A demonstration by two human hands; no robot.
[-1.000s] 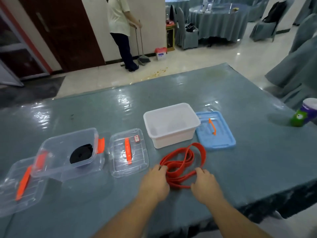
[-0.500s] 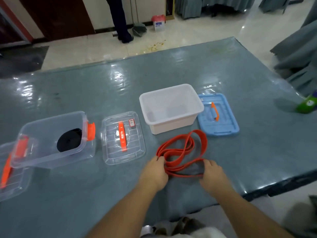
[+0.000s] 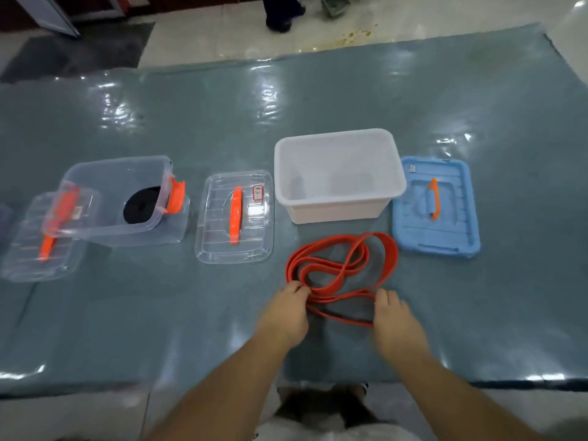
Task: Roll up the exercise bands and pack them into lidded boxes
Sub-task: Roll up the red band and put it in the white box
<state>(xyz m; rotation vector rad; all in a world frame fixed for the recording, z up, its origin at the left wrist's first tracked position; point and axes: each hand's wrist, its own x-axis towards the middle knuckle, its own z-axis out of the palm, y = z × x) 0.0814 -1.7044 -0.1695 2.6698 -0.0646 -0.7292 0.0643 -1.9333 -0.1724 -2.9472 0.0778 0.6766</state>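
Note:
A red exercise band (image 3: 342, 268) lies in loose tangled loops on the table, in front of an open white box (image 3: 337, 178). My left hand (image 3: 284, 310) grips the band's near left end. My right hand (image 3: 396, 319) holds the near right end of the loops, fingers curled round the strands. The white box's blue lid (image 3: 437, 208) with an orange handle lies to its right. At the left a clear box (image 3: 127, 198) holds a rolled black band (image 3: 143, 205). A clear lid (image 3: 235, 216) lies between the two boxes.
Another clear lid (image 3: 38, 237) with an orange handle sits partly under the clear box at far left. The table's near edge (image 3: 95, 385) runs just in front of my body. A person's feet (image 3: 283, 14) stand on the floor beyond the table.
The camera has tilted down and closer. My right hand has slid a little to the right along the near strands, spreading the band's loops wider. My left hand keeps its grip.

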